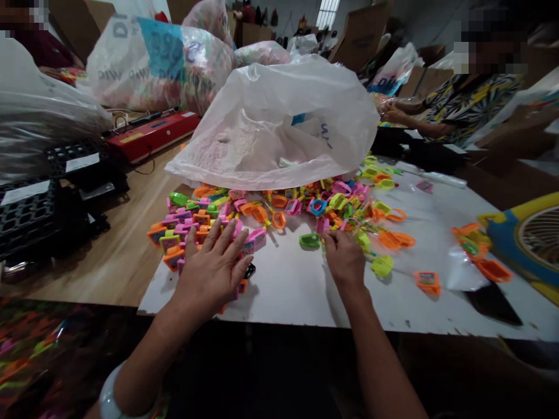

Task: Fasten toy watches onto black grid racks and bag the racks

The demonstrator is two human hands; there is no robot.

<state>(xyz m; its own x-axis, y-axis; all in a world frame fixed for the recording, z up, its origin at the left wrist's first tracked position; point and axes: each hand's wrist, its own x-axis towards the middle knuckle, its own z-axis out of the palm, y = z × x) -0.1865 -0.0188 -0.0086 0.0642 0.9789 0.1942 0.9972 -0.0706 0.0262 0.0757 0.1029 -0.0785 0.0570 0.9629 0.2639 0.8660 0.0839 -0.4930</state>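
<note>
My left hand (pixel 209 270) lies with its fingers spread over a pile of small coloured plastic pieces, pink, orange and yellow. My right hand (pixel 345 259) has its fingers curled together at the front of the pile, beside a green piece (pixel 310 240); what it grips, if anything, is hidden. The pieces lie on a white sheet (pixel 283 291). Behind them rests a large translucent bag (pixel 297 110), its open mouth toward me. An orange piece (pixel 427 282) lies alone on the right part of the sheet.
Black trays (pixel 30 209) and a red device (pixel 152 137) stand at the left. A blue and yellow fan (pixel 533 238) is at the right, near a dark flat object (pixel 495 304). More filled bags stand behind. A person in a patterned shirt (pixel 469 107) works at the back right.
</note>
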